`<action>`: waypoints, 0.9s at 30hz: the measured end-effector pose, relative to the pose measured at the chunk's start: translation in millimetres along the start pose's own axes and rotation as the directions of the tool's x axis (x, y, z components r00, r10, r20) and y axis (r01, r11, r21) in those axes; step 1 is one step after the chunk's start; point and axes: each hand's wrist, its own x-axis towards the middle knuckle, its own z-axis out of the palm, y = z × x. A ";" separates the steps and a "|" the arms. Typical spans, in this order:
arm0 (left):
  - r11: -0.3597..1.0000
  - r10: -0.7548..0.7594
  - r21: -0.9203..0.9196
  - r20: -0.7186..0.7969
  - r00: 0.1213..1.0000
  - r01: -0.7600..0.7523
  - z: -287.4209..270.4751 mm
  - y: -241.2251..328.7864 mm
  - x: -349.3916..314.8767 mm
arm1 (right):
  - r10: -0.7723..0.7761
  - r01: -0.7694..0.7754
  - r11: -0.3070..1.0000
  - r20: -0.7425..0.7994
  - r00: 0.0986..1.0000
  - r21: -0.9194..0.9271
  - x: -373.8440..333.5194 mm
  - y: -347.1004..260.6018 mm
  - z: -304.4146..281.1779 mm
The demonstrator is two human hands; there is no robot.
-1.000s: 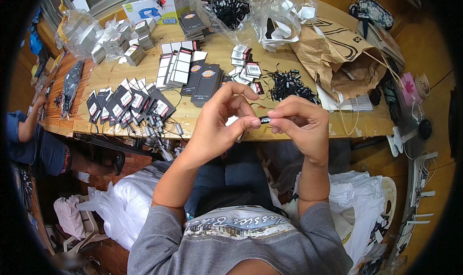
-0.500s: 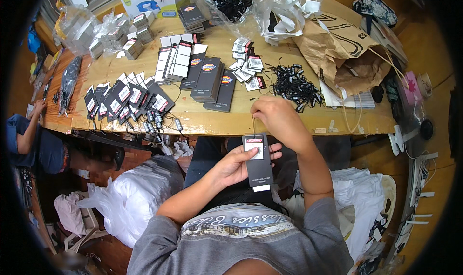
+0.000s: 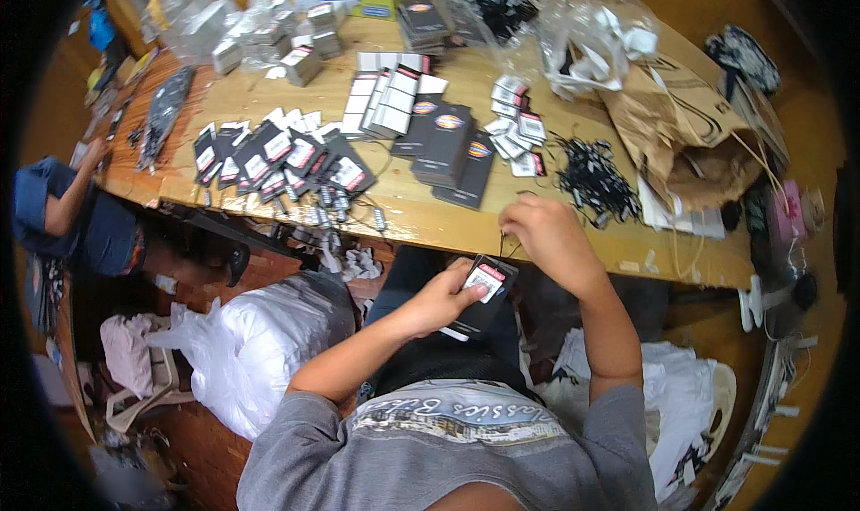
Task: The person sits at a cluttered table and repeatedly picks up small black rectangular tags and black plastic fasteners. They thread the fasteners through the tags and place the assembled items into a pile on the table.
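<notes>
Since half a second ago, the black tag [image 3: 485,310] has tipped from nearly upright to a slant in your left hand [image 3: 437,301], its top leaning to your right, and your whole view of the table [image 3: 421,217] has shifted. Your left hand is closed around the tag's left side, thumb on the white label [image 3: 485,283], the other fingers mostly hidden. The tag is over your lap, just off the table's front edge. Your right hand [image 3: 545,231] is above it, thumb and fingertips pinched together on the thin black cord [image 3: 504,244] at its top. On the table ahead lie a stack of black tags [image 3: 445,148], a spread of labelled tags [image 3: 278,153] to the left, and a pile of black cords [image 3: 598,184] to the right.
</notes>
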 end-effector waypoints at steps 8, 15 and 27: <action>0.530 0.258 0.846 -0.218 0.941 0.050 -161.8 150.3 -46.3 | 0.079 -0.084 0.375 0.059 0.995 0.923 36.0 -58.5 43.3; 0.283 0.049 0.953 0.101 0.994 -0.111 -174.6 205.9 -53.8 | -0.203 0.375 0.572 -0.317 0.927 0.730 82.8 -100.3 63.2; 0.173 -0.139 0.974 -0.120 0.983 0.144 -236.1 199.3 -60.0 | -0.437 -0.447 -0.076 0.373 0.819 0.891 71.8 -124.5 116.5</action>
